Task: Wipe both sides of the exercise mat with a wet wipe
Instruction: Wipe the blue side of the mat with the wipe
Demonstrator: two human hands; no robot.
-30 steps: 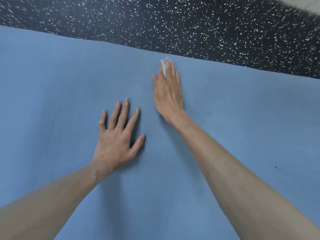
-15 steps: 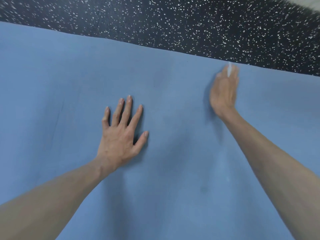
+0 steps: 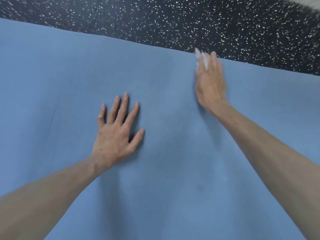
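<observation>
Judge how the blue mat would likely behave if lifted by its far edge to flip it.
The blue mat would probably droop: it lies flat with faint creases. Being wide, it likely needs both hands. The left hand presses it flat, hinting that it may slide under the right hand wiping.

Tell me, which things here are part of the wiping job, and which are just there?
Part of the job:
- flat blue foam exercise mat
- white wet wipe, under the right hand's fingers
- right hand, pressing the wipe near the mat's far edge
- left hand, spread flat on the mat

Just there:
- black white-speckled rubber floor
</observation>
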